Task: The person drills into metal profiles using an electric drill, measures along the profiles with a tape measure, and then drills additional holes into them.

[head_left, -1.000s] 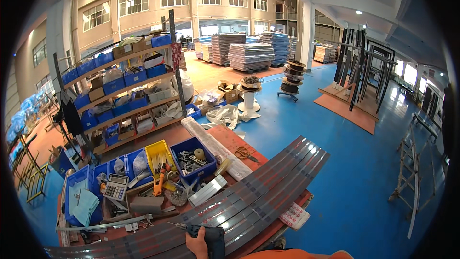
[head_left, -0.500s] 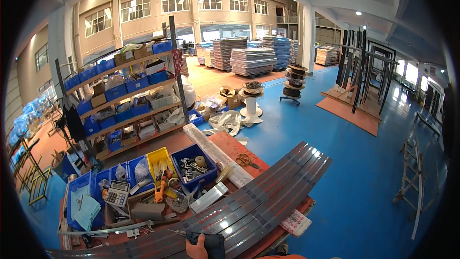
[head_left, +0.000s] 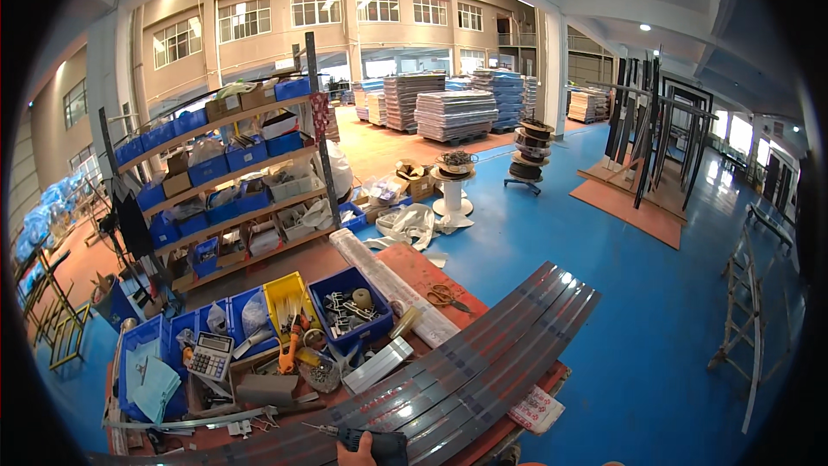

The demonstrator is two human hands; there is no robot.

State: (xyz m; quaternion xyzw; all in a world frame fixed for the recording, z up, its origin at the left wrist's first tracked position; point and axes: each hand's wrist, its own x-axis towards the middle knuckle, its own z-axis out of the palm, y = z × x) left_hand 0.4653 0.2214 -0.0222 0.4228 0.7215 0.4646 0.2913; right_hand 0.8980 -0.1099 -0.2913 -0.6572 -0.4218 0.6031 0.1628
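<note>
My left hand (head_left: pixel 355 453) is closed around a dark power drill (head_left: pixel 379 443) at the lower edge of the head view. The drill's thin bit (head_left: pixel 319 427) points left, above the near part of several long dark grey metal strips (head_left: pixel 470 362). These strips lie side by side across the workbench, glossy, with patches of reddish marking. Whether the drill touches them I cannot tell. My right hand is not in view; only small orange patches show at the bottom edge, too little to make out.
Behind the strips stand blue bins (head_left: pixel 354 328), a yellow bin (head_left: pixel 289 298), an orange-handled tool (head_left: pixel 291 349) and a calculator (head_left: pixel 211 355). Scissors (head_left: pixel 446 295) lie on the red bench top (head_left: pixel 414 269). A loaded shelf rack (head_left: pixel 233 194) rises at the left, and cable spools (head_left: pixel 529 155) stand farther back.
The drill and my left hand have shifted slightly right and down in the picture. The orange patch at the bottom edge has shrunk. The bench things hold their places.
</note>
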